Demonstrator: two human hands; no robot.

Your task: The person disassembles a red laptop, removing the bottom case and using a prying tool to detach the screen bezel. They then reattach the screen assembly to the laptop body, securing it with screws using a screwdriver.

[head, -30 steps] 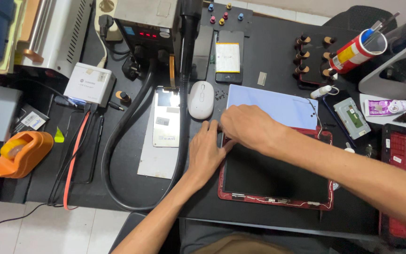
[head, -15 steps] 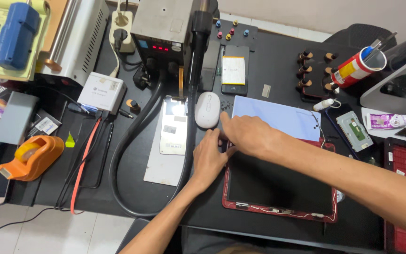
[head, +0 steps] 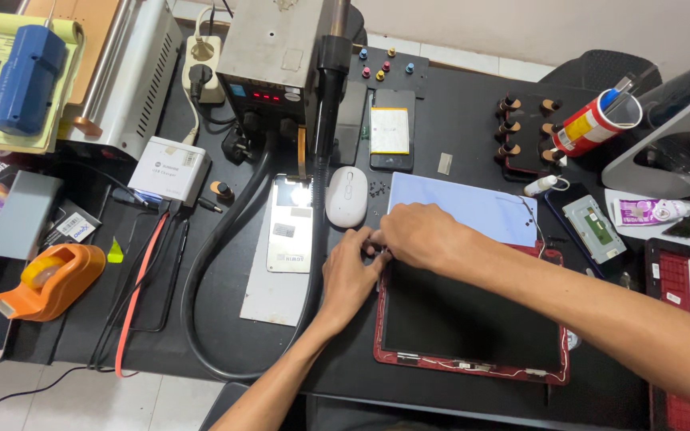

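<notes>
Red-framed tablet (head: 473,319), tabletop's front-right: thin, stiff, probably fragile | left hand (head: 349,275), right hand (head: 417,235) pinch its upper-left corner | grip frame edges.

— Where do the hands meet? 
— The left hand (head: 350,275) and right hand (head: 418,237) touch at the upper left corner of the red-framed dark tablet panel (head: 473,323) on the black bench.

— And around them? 
— A white oval mouse (head: 346,196) lies just behind; an orange plastic tape dispenser (head: 51,281) sits far left.
</notes>
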